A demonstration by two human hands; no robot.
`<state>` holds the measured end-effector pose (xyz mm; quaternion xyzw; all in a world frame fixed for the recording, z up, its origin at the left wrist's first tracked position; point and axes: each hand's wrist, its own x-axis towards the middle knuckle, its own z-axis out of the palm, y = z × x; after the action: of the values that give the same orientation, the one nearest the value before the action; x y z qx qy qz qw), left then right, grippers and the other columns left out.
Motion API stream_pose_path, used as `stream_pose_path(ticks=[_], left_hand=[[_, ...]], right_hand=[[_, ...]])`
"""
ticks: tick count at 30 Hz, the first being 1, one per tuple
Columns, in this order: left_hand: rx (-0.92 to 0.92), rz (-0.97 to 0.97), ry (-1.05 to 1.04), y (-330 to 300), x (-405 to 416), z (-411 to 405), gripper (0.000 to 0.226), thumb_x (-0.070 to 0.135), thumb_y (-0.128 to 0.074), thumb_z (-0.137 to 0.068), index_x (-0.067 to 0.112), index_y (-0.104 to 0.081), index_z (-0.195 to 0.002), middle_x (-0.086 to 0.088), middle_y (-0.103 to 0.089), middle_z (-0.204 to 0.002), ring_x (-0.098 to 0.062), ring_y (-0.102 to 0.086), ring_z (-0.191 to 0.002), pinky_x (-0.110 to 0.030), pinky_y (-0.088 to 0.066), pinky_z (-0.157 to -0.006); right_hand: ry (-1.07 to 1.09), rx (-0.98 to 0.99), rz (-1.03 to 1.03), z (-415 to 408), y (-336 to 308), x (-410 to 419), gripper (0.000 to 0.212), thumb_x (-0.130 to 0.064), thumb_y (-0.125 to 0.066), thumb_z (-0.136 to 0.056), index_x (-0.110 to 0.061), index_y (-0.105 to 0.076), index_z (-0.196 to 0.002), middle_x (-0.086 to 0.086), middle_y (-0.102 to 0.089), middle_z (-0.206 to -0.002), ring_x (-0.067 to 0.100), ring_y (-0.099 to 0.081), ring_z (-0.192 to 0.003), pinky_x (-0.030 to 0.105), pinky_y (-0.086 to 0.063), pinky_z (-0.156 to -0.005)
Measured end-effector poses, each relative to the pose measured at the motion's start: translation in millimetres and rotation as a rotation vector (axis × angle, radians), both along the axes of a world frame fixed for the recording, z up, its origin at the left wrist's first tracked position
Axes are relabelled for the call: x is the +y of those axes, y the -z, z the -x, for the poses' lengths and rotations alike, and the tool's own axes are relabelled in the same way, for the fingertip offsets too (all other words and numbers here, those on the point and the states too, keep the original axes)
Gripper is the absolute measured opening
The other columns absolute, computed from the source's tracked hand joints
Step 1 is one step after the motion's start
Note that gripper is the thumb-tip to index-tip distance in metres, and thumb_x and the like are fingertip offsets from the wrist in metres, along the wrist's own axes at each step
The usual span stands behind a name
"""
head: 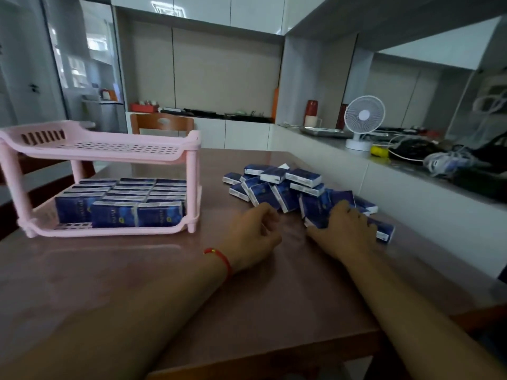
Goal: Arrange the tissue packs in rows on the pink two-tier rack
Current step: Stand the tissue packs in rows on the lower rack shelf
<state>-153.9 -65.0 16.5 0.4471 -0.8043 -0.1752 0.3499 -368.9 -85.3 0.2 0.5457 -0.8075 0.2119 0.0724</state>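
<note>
The pink two-tier rack [101, 149] stands at the left of the brown table [192, 283]. Its lower tier holds several dark blue tissue packs [123, 204] standing in rows; the upper tier holds nothing. A loose pile of the same blue packs [277, 185] lies to the right of the rack. My left hand [255, 231] rests on the table just in front of the pile, fingers curled with nothing in them. My right hand [347, 231] lies on the pile's near right side, fingers wrapped over blue packs [318, 208].
A white counter [411, 193] runs along the table's right side, carrying a small white fan [362, 122], cables and clutter. A wooden chair [162, 123] stands behind the rack. The table's near edge is close to my forearms.
</note>
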Motion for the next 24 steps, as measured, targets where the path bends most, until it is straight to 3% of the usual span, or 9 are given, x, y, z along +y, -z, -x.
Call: stream_pose_path(ticks=[3,6,10,12,13,16,19,24], left_hand=[[0.118,-0.083,0.009,5.0,-5.6,-1.2,0.028,0.029,-0.067,-0.091,0.019,-0.063,-0.117,0.007,-0.067,-0.097,0.001,-0.06,-0.071,-0.001,-0.046,-0.067],[0.403,-0.265,0.057,11.0,-14.8,-6.1,0.043,0.043,-0.067,-0.09,0.018,-0.062,-0.124,-0.001,-0.074,-0.092,-0.016,-0.072,-0.077,-0.034,-0.06,-0.081],[0.54,-0.346,0.116,12.5,-15.5,-9.7,0.027,0.015,-0.067,-0.093,0.012,-0.064,-0.12,-0.011,-0.076,-0.103,-0.029,-0.073,-0.092,-0.046,-0.059,-0.087],[0.557,-0.326,0.116,14.7,-16.2,-10.2,0.028,0.01,-0.066,-0.093,0.01,-0.063,-0.121,-0.015,-0.075,-0.108,-0.032,-0.072,-0.098,-0.048,-0.058,-0.09],[0.562,-0.307,0.11,15.8,-16.3,-10.5,0.029,0.014,-0.067,-0.092,0.014,-0.063,-0.121,-0.014,-0.074,-0.111,-0.028,-0.071,-0.101,-0.048,-0.056,-0.092],[0.56,-0.247,0.1,15.8,-12.9,-11.4,0.026,0.012,-0.063,-0.095,0.033,-0.064,-0.11,-0.004,-0.073,-0.107,-0.021,-0.07,-0.098,-0.046,-0.056,-0.093],[0.529,-0.201,0.09,15.0,-9.5,-13.0,0.037,0.01,-0.063,-0.095,0.046,-0.062,-0.104,0.005,-0.072,-0.104,-0.023,-0.071,-0.098,-0.047,-0.057,-0.09],[0.542,-0.21,0.076,13.0,-6.3,-15.0,0.04,0.02,-0.067,-0.077,0.044,-0.066,-0.109,-0.003,-0.074,-0.106,-0.03,-0.071,-0.095,-0.051,-0.059,-0.084]], right_hand=[[-0.337,-0.204,0.249,-10.1,-5.1,8.1,0.065,-0.068,-0.07,-0.071,-0.023,-0.043,-0.108,0.001,-0.053,-0.114,0.022,-0.054,-0.105,0.039,-0.05,-0.084],[-0.725,-0.232,0.36,-33.0,-10.3,20.8,0.067,-0.059,-0.08,-0.07,-0.026,-0.042,-0.114,-0.008,-0.046,-0.114,0.007,-0.048,-0.102,0.019,-0.043,-0.083],[-0.862,-0.247,0.256,-39.8,-12.1,27.7,0.079,-0.055,-0.085,-0.064,-0.028,-0.041,-0.123,-0.011,-0.044,-0.121,0.001,-0.046,-0.11,0.008,-0.038,-0.085],[-0.831,-0.343,0.218,-32.4,-13.2,26.9,0.058,-0.06,-0.069,-0.077,-0.029,-0.044,-0.119,-0.01,-0.049,-0.118,0.003,-0.049,-0.109,0.013,-0.041,-0.087],[-0.776,-0.364,0.267,-26.3,-13.5,23.2,0.045,-0.059,-0.059,-0.083,-0.027,-0.048,-0.113,-0.008,-0.053,-0.113,0.008,-0.052,-0.106,0.022,-0.044,-0.088],[-0.28,-0.201,0.361,8.6,-15.2,7.2,0.027,-0.044,-0.056,-0.088,-0.023,-0.059,-0.105,0.001,-0.059,-0.112,0.023,-0.055,-0.109,0.048,-0.045,-0.096],[0.135,-0.141,0.074,53.8,-4.0,-3.4,0.047,-0.04,-0.061,-0.082,-0.019,-0.058,-0.124,0.012,-0.055,-0.132,0.034,-0.048,-0.126,0.05,-0.039,-0.106],[0.146,-0.214,0.022,65.1,7.8,-7.7,0.048,-0.051,-0.062,-0.077,-0.023,-0.063,-0.117,0.012,-0.062,-0.125,0.036,-0.056,-0.117,0.051,-0.046,-0.102]])
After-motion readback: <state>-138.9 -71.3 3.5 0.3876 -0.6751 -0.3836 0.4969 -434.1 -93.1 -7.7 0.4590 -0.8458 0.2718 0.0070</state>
